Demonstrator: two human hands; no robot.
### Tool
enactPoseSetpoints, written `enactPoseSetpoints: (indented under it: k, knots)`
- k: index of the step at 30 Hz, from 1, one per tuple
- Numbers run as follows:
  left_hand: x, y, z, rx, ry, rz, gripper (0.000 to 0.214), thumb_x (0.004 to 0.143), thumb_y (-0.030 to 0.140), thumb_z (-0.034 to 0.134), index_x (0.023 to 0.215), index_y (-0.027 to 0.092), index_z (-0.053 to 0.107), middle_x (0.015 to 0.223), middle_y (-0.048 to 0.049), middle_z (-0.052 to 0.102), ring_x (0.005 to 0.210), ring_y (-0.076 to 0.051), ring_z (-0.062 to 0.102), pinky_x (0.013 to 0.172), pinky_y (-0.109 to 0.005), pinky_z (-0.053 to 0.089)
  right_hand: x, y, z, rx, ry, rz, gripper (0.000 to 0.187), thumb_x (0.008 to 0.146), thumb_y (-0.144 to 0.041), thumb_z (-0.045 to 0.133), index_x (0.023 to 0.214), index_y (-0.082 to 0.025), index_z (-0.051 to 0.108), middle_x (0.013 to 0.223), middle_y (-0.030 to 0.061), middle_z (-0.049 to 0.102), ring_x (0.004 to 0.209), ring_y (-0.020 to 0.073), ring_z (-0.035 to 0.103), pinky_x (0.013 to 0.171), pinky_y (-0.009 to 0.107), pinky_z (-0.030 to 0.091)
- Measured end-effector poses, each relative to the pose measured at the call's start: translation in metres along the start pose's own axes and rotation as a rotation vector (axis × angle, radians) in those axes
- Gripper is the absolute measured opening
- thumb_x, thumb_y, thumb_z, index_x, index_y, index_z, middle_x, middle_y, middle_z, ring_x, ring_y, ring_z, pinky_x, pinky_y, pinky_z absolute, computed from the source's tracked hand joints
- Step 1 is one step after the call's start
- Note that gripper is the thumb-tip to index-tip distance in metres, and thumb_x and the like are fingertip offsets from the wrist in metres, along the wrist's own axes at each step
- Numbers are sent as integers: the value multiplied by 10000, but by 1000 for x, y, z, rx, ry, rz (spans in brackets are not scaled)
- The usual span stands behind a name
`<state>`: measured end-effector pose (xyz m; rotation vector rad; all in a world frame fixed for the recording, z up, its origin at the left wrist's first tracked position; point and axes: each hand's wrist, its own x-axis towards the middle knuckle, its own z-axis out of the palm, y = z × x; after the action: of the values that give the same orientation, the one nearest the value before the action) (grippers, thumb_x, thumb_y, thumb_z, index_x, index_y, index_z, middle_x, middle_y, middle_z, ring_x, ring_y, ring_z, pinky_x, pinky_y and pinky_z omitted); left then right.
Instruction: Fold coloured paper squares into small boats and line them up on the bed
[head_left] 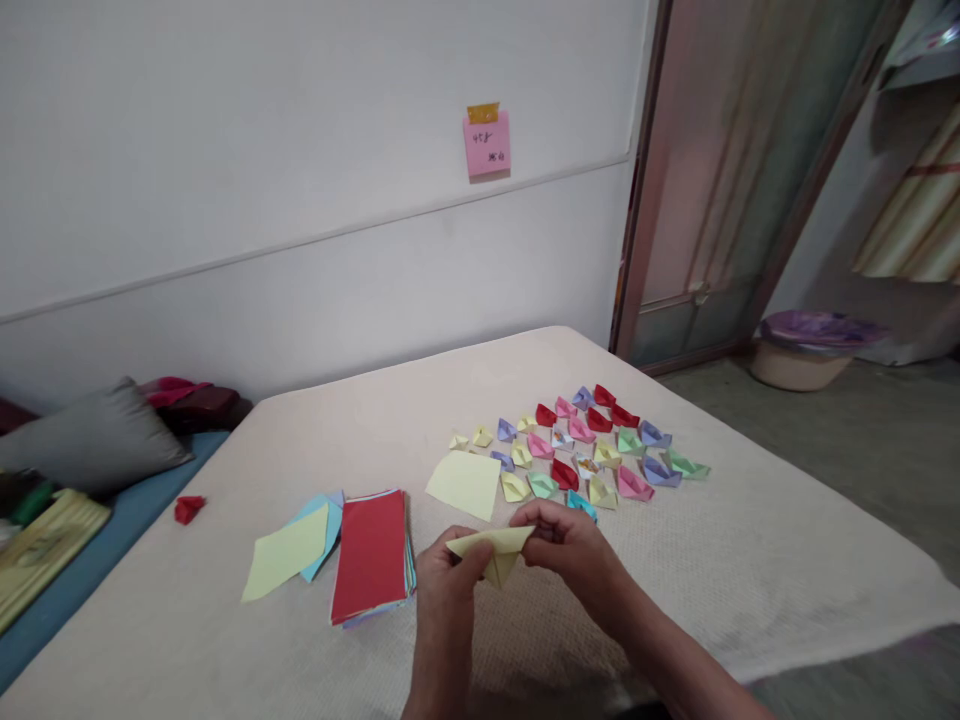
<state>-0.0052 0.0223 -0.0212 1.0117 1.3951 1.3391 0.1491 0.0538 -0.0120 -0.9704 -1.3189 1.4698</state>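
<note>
Left grip (445, 572) and right grip (567, 536) pinch yellow paper (508, 543), seemingly part-folded; boats (565, 474) lie finished beyond, while the stack (373, 555) and loose sheets (286, 552) are unfolded.

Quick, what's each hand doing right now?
Left hand: closed, holding a pale yellow folded paper piece.
Right hand: closed, holding the same piece by its right end.

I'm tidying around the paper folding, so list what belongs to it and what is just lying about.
Likely belongs:
yellow folded paper, in left hand and right hand
red-topped paper stack
loose sheets
folded paper boats

Apparently just lying about:
grey cushion
purple-topped tub on the floor
</note>
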Motion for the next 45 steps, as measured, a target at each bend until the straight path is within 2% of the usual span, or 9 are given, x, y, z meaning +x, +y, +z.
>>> enactPoseSetpoints:
  k: [4,7,18,25,28,32,36,42,45]
  knots:
    - [2,-5,1,-9,-41,-12,177,665,301,675,616,137,631,512,27,508,523,-112,415,502,-223,326,0,1,2,1,7,0,171,582,-76,536,682,-178,630,565,-39,556,518,111,469,506,227,349]
    - [1,-4,3,-18,-18,-8,181,651,300,681,602,135,624,490,38,481,505,-104,394,491,-220,310,0,1,2,36,6,5,158,604,-89,523,686,-173,627,554,-36,558,519,116,475,516,236,366]
    - [-3,5,2,-8,5,12,149,704,246,638,600,146,602,540,33,487,549,-111,416,522,-210,335,-2,2,0,222,-20,74,146,783,-195,517,797,-147,654,552,-2,594,544,124,503,540,250,347]
    - [-1,1,0,-17,14,7,170,682,294,670,611,151,614,534,30,487,545,-118,415,517,-213,327,-3,-1,2,262,17,73,303,867,-398,464,819,-152,636,560,15,605,526,133,498,526,257,342]
    - [-5,8,3,25,31,33,168,688,286,661,595,154,613,531,26,505,550,-121,425,524,-216,333,-3,-1,6,133,41,64,271,824,-409,537,732,-165,610,541,-6,568,522,131,487,516,250,352]
    - [-12,20,10,115,25,92,174,698,269,659,569,161,617,514,24,520,540,-122,422,520,-221,322,-3,2,11,-2,94,44,164,730,-324,640,677,-178,590,512,-38,510,515,131,473,508,248,369]
    - [-13,20,10,83,4,92,169,706,270,661,580,161,630,528,18,533,556,-128,436,537,-222,335,-4,3,10,7,115,18,154,706,-292,647,616,-180,591,507,-36,506,519,129,459,509,246,361]
    - [-9,6,7,-175,-72,22,133,740,249,629,652,149,622,599,15,543,610,-133,472,586,-229,377,-3,-1,6,89,39,0,241,769,-323,582,584,-171,611,543,-5,551,541,132,471,525,250,365]
    - [-8,5,5,-159,-65,23,138,740,243,633,647,143,614,593,22,516,593,-115,446,564,-216,364,-2,0,2,78,38,-26,257,783,-310,575,574,-167,621,546,-4,548,542,129,460,525,249,355]
